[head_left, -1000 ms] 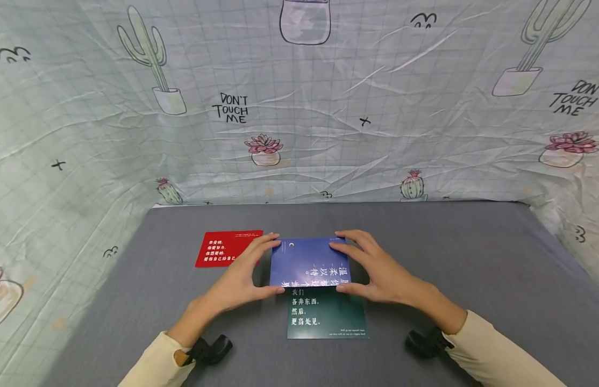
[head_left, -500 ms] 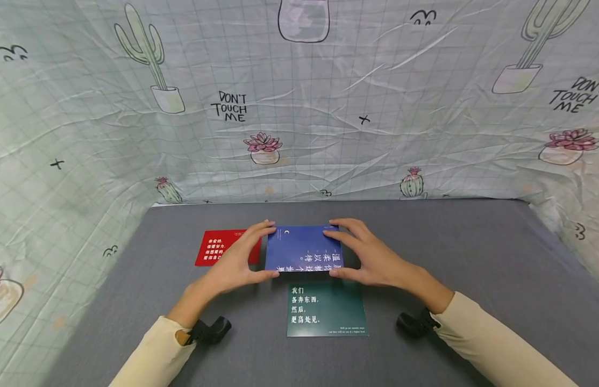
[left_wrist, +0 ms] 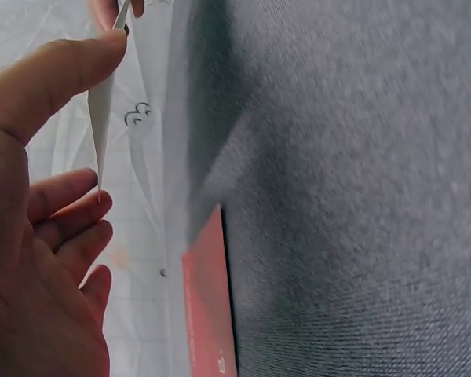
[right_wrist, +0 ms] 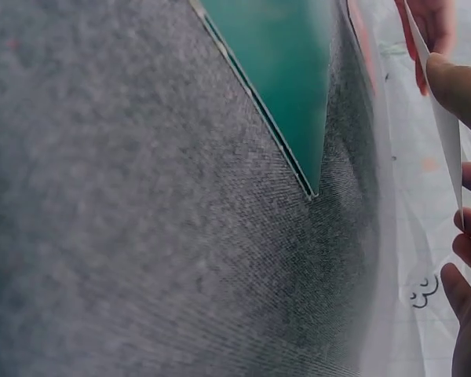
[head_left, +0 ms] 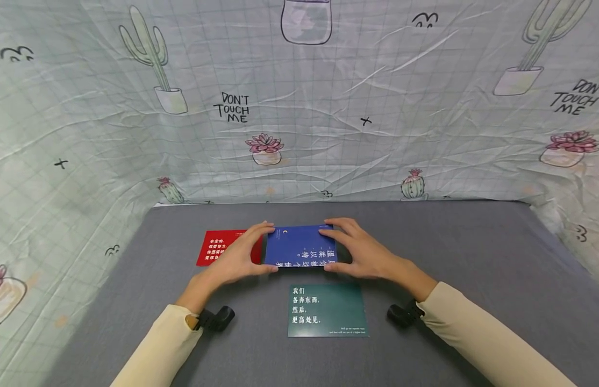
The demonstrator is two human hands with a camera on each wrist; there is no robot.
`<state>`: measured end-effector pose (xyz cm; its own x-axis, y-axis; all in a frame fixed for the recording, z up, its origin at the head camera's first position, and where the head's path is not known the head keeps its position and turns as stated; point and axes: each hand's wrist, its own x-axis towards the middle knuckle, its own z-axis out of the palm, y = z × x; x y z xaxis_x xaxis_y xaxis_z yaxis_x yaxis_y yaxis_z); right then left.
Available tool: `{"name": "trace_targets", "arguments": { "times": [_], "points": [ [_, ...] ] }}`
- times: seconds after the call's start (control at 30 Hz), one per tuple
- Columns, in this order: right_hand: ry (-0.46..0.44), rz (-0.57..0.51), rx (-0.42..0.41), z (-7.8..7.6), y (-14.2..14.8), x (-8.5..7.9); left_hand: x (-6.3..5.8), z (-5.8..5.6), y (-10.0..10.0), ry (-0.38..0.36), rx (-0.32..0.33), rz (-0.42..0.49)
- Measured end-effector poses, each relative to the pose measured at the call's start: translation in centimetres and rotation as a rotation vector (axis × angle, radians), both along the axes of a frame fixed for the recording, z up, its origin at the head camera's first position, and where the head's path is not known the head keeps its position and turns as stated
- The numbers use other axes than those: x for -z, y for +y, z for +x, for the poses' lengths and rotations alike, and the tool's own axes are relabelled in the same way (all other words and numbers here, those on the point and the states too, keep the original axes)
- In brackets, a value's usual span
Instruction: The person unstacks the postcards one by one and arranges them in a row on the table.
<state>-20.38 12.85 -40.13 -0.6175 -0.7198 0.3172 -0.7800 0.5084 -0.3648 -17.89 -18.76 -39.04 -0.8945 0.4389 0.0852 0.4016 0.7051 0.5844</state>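
A blue card (head_left: pixel 299 244) with white writing and a small moon is held up above the table between both hands. My left hand (head_left: pixel 236 258) grips its left end, thumb on the near edge and fingers at the far one. At the opposite end my right hand (head_left: pixel 367 252) holds it the same way. Seen from the left wrist, the card (left_wrist: pixel 100 118) is almost edge-on, its pale underside clear of the cloth. Nearer the body lies a green card (head_left: pixel 327 312), flat. A red card (head_left: pixel 219 247) lies at the left, partly covered by the left hand in the head view.
A grey cloth-covered table (head_left: pixel 454 258) spreads beneath everything. Behind it and along both sides hangs a pale curtain (head_left: pixel 319 97) printed with cacti. Each wrist wears a black camera mount, one of them the left mount (head_left: pixel 217 319).
Both hands have carried the blue card away from the body and slightly left, off from over the green card. The green and red cards stay put.
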Motion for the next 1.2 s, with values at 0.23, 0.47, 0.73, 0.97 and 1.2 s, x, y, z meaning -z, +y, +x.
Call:
{"name": "trace_targets", "arguments": {
  "times": [0.23,0.47,0.73,0.97,1.2],
  "points": [
    [-0.001,0.040,0.014,-0.8,-0.5,0.4,0.9,-1.0,-0.5,0.028,0.004,-0.055],
    [-0.039,0.100,0.039,-1.5,-1.1,0.5,1.5,-1.8,-1.0,0.043,0.023,-0.092],
    [-0.072,0.146,0.037,-2.1,-1.6,0.8,2.0,-2.3,-1.3,0.056,0.025,-0.154],
    [-0.083,0.178,0.031,-2.5,-1.9,1.3,2.4,-2.6,-1.5,0.052,0.021,-0.175],
    [-0.090,0.194,0.039,-2.6,-2.1,1.6,2.7,-2.9,-1.4,0.051,0.018,-0.201]
  ]
}}
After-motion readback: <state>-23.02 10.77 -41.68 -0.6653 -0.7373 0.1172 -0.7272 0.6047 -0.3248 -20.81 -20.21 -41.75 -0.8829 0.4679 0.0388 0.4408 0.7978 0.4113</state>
